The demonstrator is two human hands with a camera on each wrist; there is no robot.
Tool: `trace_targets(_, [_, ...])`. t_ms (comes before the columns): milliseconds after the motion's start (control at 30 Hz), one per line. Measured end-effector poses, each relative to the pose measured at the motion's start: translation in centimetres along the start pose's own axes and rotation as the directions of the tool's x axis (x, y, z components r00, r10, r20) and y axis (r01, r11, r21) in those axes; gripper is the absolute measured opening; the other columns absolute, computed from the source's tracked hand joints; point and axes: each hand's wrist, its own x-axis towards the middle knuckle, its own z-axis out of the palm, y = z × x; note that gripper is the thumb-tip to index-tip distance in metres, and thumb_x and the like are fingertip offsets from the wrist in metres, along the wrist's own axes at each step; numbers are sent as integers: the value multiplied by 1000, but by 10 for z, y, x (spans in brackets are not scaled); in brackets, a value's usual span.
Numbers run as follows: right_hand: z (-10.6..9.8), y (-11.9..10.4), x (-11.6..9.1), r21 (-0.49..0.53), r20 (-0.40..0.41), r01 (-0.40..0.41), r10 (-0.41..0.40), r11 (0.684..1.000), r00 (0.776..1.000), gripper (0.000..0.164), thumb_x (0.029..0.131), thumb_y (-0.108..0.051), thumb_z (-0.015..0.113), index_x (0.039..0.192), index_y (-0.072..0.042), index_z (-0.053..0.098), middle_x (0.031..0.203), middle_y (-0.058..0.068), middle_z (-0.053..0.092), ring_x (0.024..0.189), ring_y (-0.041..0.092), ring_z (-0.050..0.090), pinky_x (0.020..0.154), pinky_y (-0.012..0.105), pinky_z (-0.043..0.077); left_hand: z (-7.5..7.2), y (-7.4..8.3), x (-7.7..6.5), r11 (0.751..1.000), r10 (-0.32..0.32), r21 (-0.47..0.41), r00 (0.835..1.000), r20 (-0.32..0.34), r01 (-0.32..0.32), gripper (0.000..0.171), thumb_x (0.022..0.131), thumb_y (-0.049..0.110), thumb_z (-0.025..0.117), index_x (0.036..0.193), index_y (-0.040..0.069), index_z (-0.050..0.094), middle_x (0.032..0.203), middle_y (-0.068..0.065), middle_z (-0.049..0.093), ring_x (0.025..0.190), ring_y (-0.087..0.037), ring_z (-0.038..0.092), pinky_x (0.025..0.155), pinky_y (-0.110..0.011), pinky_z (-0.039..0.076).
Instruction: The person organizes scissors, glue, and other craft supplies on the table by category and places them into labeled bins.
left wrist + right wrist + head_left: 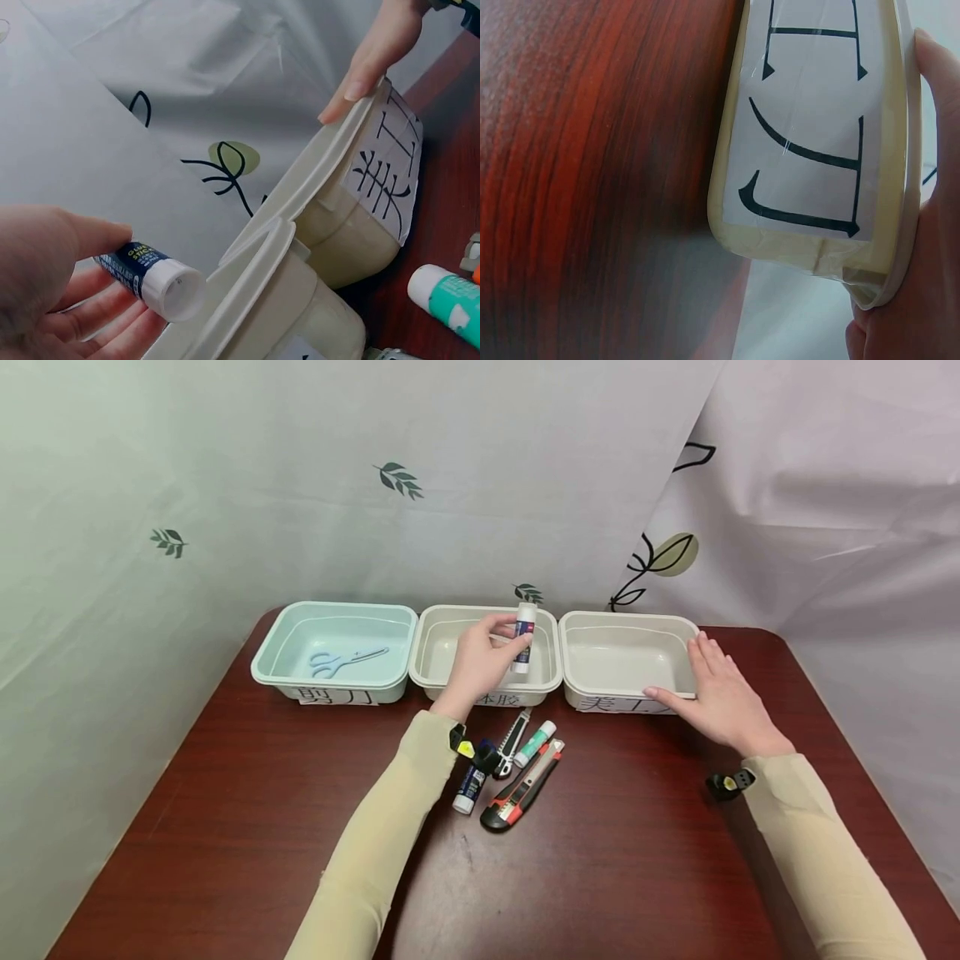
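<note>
My left hand (482,658) pinches a glue stick (523,639) between thumb and fingers, above the middle bin (491,690). The stick is white with a dark blue label, and its white end (178,291) points at the camera in the left wrist view. My right hand (722,697) lies with straight fingers on the right end of the right-hand bin (630,619), thumb on its front rim. In the right wrist view that hand (937,225) is partly cut off beside the rim, and the labelled front (810,135) of the bin fills the middle.
A pale blue bin (337,610) at left contains light blue scissors (347,662). In front of the bins lie a black cutter (513,743), a red and black cutter (523,787), a green glue stick (535,743) and a dark blue glue stick (469,788) on the table (600,877).
</note>
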Motion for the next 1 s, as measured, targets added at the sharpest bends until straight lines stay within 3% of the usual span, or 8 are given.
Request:
trace_targets(267, [-1,-2,1,-1,-3,1,-1,1000,1000,108,95,-62,59,157,12,11,165,29,4,153,37,-1,122,47,-1,4,1,15,994,-68,84,998,-6,69,40,95,26,74,131,8,68,104,-8,69,91,-20,64,73,-31,53])
trace_targets(600, [-1,-2,1,3,-7,0,0,1000,1000,107,95,-62,59,157,12,11,166,27,2,153,37,-2,122,46,-2,8,-1,21,983,-103,154,995,-12,103,39,96,26,73,129,6,68,103,-10,70,91,-21,65,73,-31,53])
trace_targets(900, [-1,-3,-1,1,-8,2,-2,1000,1000,107,95,-62,58,157,11,11,165,27,3,153,37,-2,122,46,-1,9,-2,20,975,-127,188,992,18,121,62,96,40,70,146,7,54,120,-8,69,117,-25,61,97,-35,48])
trace_targets(1000, [-1,-3,-1,1,-9,1,-1,1000,1000,107,95,-62,58,157,12,12,166,27,2,153,37,-2,122,46,-2,8,-1,20,975,-116,193,993,24,110,63,97,42,69,147,7,53,121,-8,69,119,-25,59,99,-36,47])
